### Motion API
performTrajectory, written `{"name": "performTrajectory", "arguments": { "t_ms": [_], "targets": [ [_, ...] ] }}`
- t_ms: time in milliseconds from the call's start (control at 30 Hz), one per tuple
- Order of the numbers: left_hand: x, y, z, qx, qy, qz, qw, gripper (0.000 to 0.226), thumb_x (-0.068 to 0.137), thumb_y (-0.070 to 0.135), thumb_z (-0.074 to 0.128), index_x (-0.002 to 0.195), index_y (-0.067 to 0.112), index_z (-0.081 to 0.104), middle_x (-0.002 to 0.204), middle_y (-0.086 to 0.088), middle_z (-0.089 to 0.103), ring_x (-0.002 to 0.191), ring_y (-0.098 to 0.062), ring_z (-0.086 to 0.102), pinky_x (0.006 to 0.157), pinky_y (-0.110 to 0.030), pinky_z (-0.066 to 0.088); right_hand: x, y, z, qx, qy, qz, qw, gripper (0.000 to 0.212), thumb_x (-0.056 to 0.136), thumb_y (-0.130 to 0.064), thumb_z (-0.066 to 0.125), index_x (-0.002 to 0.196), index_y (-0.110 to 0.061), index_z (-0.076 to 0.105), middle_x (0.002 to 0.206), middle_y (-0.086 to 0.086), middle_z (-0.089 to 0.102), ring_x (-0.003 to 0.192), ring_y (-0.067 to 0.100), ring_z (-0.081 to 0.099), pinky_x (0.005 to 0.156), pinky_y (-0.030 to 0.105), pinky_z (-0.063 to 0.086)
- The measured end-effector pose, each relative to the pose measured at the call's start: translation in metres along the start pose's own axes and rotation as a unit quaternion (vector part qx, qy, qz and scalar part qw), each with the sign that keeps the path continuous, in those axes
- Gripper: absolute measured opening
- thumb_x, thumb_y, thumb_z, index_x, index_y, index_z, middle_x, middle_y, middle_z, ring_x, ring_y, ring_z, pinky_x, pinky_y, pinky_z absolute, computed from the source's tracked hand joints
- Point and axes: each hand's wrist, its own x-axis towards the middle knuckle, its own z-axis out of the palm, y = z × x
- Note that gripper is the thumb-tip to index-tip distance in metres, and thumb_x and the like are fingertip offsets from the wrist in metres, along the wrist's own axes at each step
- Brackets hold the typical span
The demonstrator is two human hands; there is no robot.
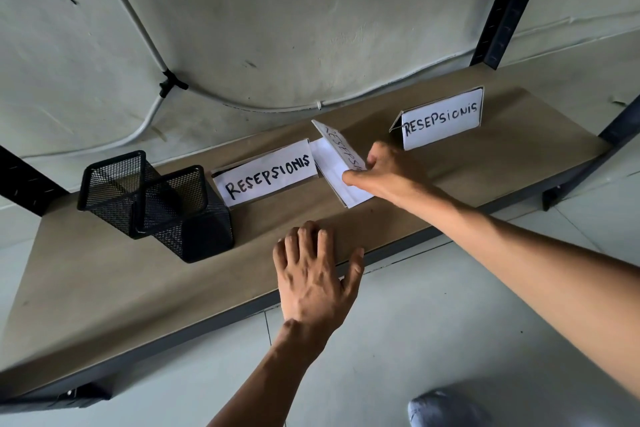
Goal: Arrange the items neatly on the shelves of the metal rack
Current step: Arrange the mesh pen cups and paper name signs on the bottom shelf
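Note:
Three white "RESEPSIONIS" sign holders stand on the brown shelf board (104, 288) of the metal rack. The left sign (266, 177) faces me beside two black mesh pen holders (156, 201). The right sign (443, 118) stands near the back right. My right hand (384, 170) pinches the middle sign (337, 163), which is turned sideways and tilted. My left hand (315, 274) rests flat on the shelf's front edge, fingers spread.
Dark rack uprights rise at the back right (512, 3) and back left (20, 180). A grey cable (156, 114) runs along the wall behind the shelf. Tiled floor lies below the front edge, with a shoe tip (440, 409) at the bottom.

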Motion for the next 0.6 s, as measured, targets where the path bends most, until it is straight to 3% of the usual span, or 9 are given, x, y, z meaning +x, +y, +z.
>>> {"name": "performTrajectory", "arguments": {
  "t_ms": [67, 133, 200, 300, 400, 467, 533, 600],
  "targets": [
    [0.0, 0.0, 0.0, -0.001, -0.002, 0.001, 1.0, 0.047, 0.089, 0.055, 0.042, 0.096, 0.012, 0.058, 0.105, -0.009, 0.056, 0.09, -0.031, 0.048, 0.083, -0.043, 0.037, 0.002, 0.002, 0.007, -0.095, 0.034, -0.06, 0.993, 0.031, 0.074, -0.039, 0.066, 0.084, -0.017, 0.048, 0.085, 0.001, 0.06, 0.082, 0.024, 0.06, 0.06, 0.027, 0.042],
    [0.0, -0.001, 0.0, -0.001, 0.0, 0.004, 1.0, 0.046, 0.089, 0.055, 0.043, 0.095, 0.012, 0.057, 0.104, -0.009, 0.056, 0.089, -0.031, 0.048, 0.082, -0.042, 0.037, 0.004, 0.007, 0.012, -0.139, 0.014, -0.093, 0.986, 0.028, 0.08, -0.032, 0.062, 0.099, -0.013, 0.053, 0.104, 0.011, 0.064, 0.098, 0.032, 0.059, 0.078, 0.036, 0.048],
    [0.0, -0.001, 0.0, -0.001, 0.003, 0.007, 1.0, 0.046, 0.089, 0.055, 0.043, 0.096, 0.012, 0.057, 0.103, -0.009, 0.056, 0.089, -0.031, 0.047, 0.082, -0.043, 0.037, 0.007, 0.011, 0.015, -0.17, 0.006, -0.104, 0.98, 0.029, 0.084, -0.027, 0.057, 0.106, -0.009, 0.055, 0.108, 0.015, 0.065, 0.098, 0.034, 0.059, 0.086, 0.041, 0.048],
    [-0.001, -0.003, 0.0, 0.001, 0.003, 0.013, 1.0, 0.046, 0.09, 0.055, 0.044, 0.099, 0.012, 0.058, 0.105, -0.009, 0.056, 0.09, -0.03, 0.048, 0.083, -0.042, 0.036, 0.004, 0.01, 0.011, -0.155, 0.024, -0.108, 0.982, 0.012, 0.086, -0.021, 0.046, 0.087, -0.011, 0.053, 0.086, 0.012, 0.062, 0.077, 0.029, 0.054, 0.07, 0.034, 0.042],
    [-0.001, -0.004, 0.0, 0.004, 0.003, 0.019, 1.0, 0.046, 0.089, 0.055, 0.044, 0.101, 0.013, 0.058, 0.106, -0.008, 0.056, 0.092, -0.029, 0.047, 0.084, -0.041, 0.034, 0.001, 0.002, -0.003, -0.103, 0.02, -0.089, 0.99, 0.017, 0.083, -0.014, 0.044, 0.067, -0.014, 0.04, 0.065, 0.003, 0.049, 0.063, 0.027, 0.049, 0.059, 0.031, 0.036],
    [-0.001, -0.004, 0.001, 0.005, 0.001, 0.02, 1.0, 0.045, 0.089, 0.055, 0.045, 0.101, 0.014, 0.058, 0.106, -0.008, 0.056, 0.092, -0.029, 0.047, 0.085, -0.04, 0.033, 0.006, -0.002, -0.011, -0.039, 0.017, -0.028, 0.999, 0.007, 0.08, -0.011, 0.044, 0.078, -0.009, 0.051, 0.07, 0.006, 0.055, 0.067, 0.027, 0.058, 0.058, 0.033, 0.046],
    [-0.002, -0.004, 0.001, 0.006, 0.0, 0.017, 1.0, 0.045, 0.089, 0.056, 0.046, 0.101, 0.014, 0.058, 0.107, -0.008, 0.056, 0.093, -0.028, 0.047, 0.086, -0.04, 0.032, 0.01, -0.004, -0.016, 0.033, -0.004, 0.055, 0.998, 0.016, 0.078, -0.012, 0.046, 0.091, -0.007, 0.055, 0.079, 0.01, 0.064, 0.07, 0.027, 0.065, 0.055, 0.033, 0.055],
    [-0.002, -0.004, 0.001, 0.005, 0.001, 0.016, 1.0, 0.044, 0.089, 0.056, 0.046, 0.101, 0.015, 0.057, 0.107, -0.008, 0.056, 0.094, -0.028, 0.046, 0.086, -0.04, 0.031, 0.012, -0.002, -0.017, 0.124, -0.046, 0.116, 0.984, 0.022, 0.076, -0.015, 0.054, 0.097, -0.008, 0.052, 0.081, 0.009, 0.062, 0.062, 0.021, 0.06, 0.042, 0.023, 0.045]
  ]
}}
